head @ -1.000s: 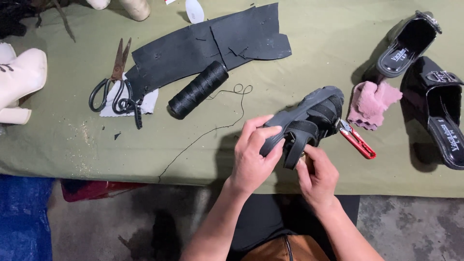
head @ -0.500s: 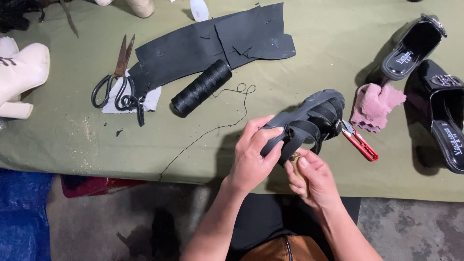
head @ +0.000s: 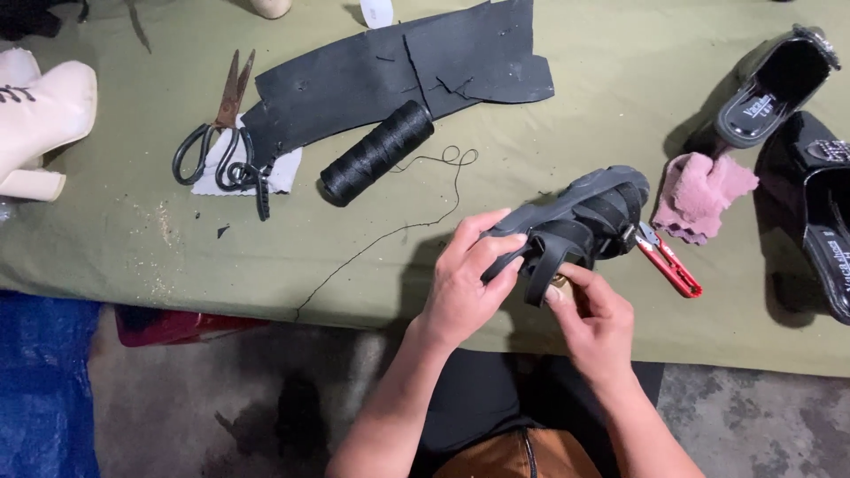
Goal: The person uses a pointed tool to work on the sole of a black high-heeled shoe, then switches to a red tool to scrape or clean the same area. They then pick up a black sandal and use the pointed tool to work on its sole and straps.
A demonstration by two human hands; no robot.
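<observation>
Left hand grips the dark grey strapped sandal by its sole, held above the olive-green cloth-covered table edge. Right hand pinches its black strap. Red-handled snips lie just beside.

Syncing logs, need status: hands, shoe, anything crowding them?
Left hand grips dark sandal at its near end. Right hand pinches its strap. Red thread snips and pink cloth lie close right.
</observation>
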